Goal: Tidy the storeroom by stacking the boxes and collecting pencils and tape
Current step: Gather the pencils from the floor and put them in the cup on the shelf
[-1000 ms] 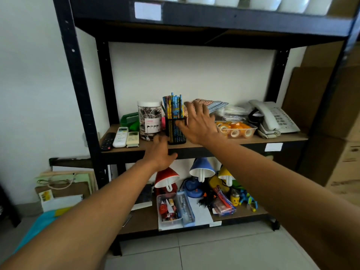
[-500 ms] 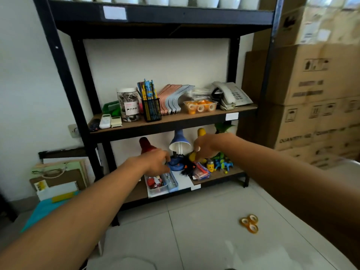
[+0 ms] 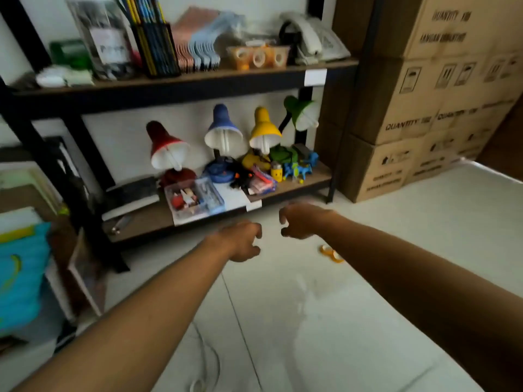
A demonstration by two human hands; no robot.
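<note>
Head view: both arms are reaching forward and down over the floor (image 3: 396,222) in front of the lower shelf (image 3: 285,190). Step in hand looks like tape collection: orange tape rolls (image 3: 329,253) are lying on the floor just beside the right forearm, partly hidden by it, well short of the shelf edge. Left hand (image 3: 242,241) is hanging with fingers loosely curled, holding nothing. Right hand (image 3: 300,222) is doing the same, fingers curled down, nothing between them, knuckles up. Neither hand is touching the rolls. Next move probably calls for dropping the right hand back and down to pinch them. More tape is sitting in the clear tray (image 3: 259,56) on the upper shelf's right half; pencils in the black mesh holder (image 3: 155,49) are standing left of centre. Cardboard boxes (image 3: 441,89) are stacked at right.
</note>
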